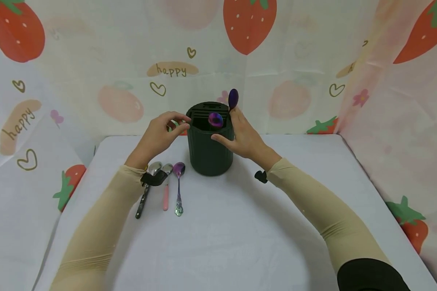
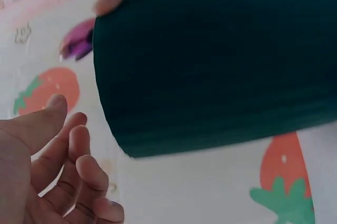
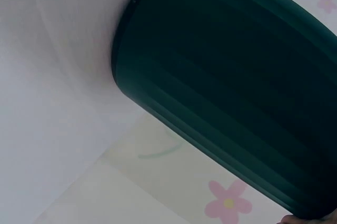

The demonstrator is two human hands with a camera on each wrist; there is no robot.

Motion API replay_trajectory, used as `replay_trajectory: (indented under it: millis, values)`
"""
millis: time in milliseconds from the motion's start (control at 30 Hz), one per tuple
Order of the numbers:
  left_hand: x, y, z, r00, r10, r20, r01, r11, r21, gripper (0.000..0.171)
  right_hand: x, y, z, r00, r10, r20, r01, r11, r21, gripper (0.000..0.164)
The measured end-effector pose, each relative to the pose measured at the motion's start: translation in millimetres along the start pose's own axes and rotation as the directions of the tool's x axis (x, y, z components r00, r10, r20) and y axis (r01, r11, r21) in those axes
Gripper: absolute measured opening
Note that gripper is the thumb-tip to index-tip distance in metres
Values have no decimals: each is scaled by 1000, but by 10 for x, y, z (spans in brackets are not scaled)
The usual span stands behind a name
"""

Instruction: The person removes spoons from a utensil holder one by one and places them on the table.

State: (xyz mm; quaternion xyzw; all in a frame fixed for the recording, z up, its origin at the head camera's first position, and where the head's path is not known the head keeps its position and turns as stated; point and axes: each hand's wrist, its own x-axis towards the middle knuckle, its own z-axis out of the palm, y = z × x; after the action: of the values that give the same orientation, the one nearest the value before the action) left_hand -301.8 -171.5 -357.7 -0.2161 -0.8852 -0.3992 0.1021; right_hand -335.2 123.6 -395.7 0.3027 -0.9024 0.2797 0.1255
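A dark green utensil holder point(image 1: 210, 155) stands upright on the table, with a slotted section at the back of its top. My right hand point(image 1: 245, 135) grips its right rim, thumb towards the front. An iridescent purple spoon point(image 1: 215, 120) shows its bowl in the opening. Another purple spoon point(image 1: 233, 99) rises beside the right fingers; its lower end is hidden. My left hand point(image 1: 162, 135) is by the left rim, fingers loosely bent and holding nothing; the left wrist view shows a gap between that hand point(image 2: 63, 166) and the holder point(image 2: 216, 66).
Left of the holder lie a black-handled spoon point(image 1: 142, 204), a pink-handled spoon point(image 1: 166, 198) and a purple spoon with an ornate handle point(image 1: 179, 194). The left wrist partly overlaps the black-handled one. A strawberry-patterned curtain point(image 1: 124, 48) hangs behind the white table point(image 1: 218, 242).
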Motion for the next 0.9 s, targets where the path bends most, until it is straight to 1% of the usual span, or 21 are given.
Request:
replay_trajectory:
  millis: [67,167,333,400,500,667,733,900]
  values:
    - [44,59,50,1000,31,-2,-31,999,-8,28,4,-2,1,1000,-11,-8,11,1000,4,112]
    - [109,124,118,998,59,5,-59,998,-13,28,8,2,4,1000,-25,-16,25,1000,3,110]
    - [208,171,241,995,96,7,-96,995,-11,28,22,4,-1,999,-31,-18,31,999,7,109]
    - [238,184,296,995,102,0,-102,995,-23,27,24,1,-2,1000,-19,-11,19,1000,10,109]
    - [262,190,375,996,88,-18,-89,995,-39,27,18,-6,8,1000,-7,-2,7,1000,17,110]
    - [272,163,467,998,56,-34,-57,998,-29,30,8,-8,19,1000,-4,4,4,1000,14,109]
    - [275,154,487,998,54,-42,-56,998,-33,30,7,-4,17,1000,-9,-4,9,1000,10,110]
    - [273,143,501,997,46,-69,-52,995,-80,27,18,16,22,999,-30,-25,31,1000,6,111]
